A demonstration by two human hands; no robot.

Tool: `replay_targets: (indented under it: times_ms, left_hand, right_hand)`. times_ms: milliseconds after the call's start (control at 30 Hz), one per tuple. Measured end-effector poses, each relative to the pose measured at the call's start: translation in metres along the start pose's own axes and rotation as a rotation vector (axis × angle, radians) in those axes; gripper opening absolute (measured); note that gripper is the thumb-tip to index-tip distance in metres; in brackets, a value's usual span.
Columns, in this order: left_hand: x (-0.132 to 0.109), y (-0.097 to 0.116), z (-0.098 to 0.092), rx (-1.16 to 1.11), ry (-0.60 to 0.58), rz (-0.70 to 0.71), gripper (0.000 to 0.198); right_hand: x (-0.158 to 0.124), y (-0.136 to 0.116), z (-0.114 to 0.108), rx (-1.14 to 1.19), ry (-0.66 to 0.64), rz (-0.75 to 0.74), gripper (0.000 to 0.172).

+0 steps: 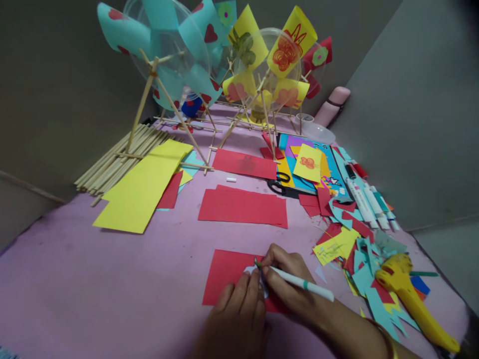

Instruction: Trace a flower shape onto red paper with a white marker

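Observation:
My right hand [288, 281] is closed around a white marker pen [303, 283], its green tip touching a red paper sheet [226, 271] near the front of the purple table [112, 289]. My left hand [239, 311] lies on that sheet with its fingers stretched out, pressing down a small pale cut-out [250, 270] beside the pen tip. The lower right part of the sheet is hidden under both hands.
More red sheets [243, 207] and a yellow sheet [140, 189] lie further back. Two paper pinwheel wheels on stick frames [187, 60] stand behind, beside a bundle of sticks [112, 162]. Scissors [279, 183], markers [368, 199], paper scraps [355, 244] and a yellow glue gun [411, 294] crowd the right.

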State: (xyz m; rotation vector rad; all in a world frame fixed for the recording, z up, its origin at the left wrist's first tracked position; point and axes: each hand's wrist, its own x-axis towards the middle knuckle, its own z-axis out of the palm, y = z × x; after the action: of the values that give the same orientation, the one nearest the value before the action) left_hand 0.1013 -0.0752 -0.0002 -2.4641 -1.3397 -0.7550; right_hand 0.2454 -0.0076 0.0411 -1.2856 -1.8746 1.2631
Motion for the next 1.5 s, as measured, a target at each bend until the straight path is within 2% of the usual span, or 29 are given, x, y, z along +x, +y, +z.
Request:
replay_targets:
  times_ms: [533,667,900,1033,1500]
  left_hand:
    - [0.0032,-0.0001,-0.0052,0.002,0.014,-0.01,0.038]
    - [0.0034,0.0005,-0.0019,-0.011,0.048,-0.027,0.038]
    - [0.001,0.0011,0.0004,0.009,0.009,-0.012,0.038]
    - [-0.0017,0.0016,0.0013,-0.009,0.027,-0.038,0.037]
    - [0.0004,0.0026,0.0013,0.044,0.033,0.009,0.036]
  right_hand:
    - [-0.0013,-0.0004,0.0011,-0.016,-0.021,-0.049,0.009]
    - [-0.0022,-0.001,0.0014,-0.042,-0.011,-0.06,0.008]
    - [-0.0031,-0.0022,0.0014,-0.047,-0.016,-0.057,0.008]
    - [-0.0032,-0.0017,0.0018,-0.054,-0.017,-0.069,0.008]
    - [-0.0025,-0.0027,0.0047,-0.056,-0.015,-0.071,0.009]
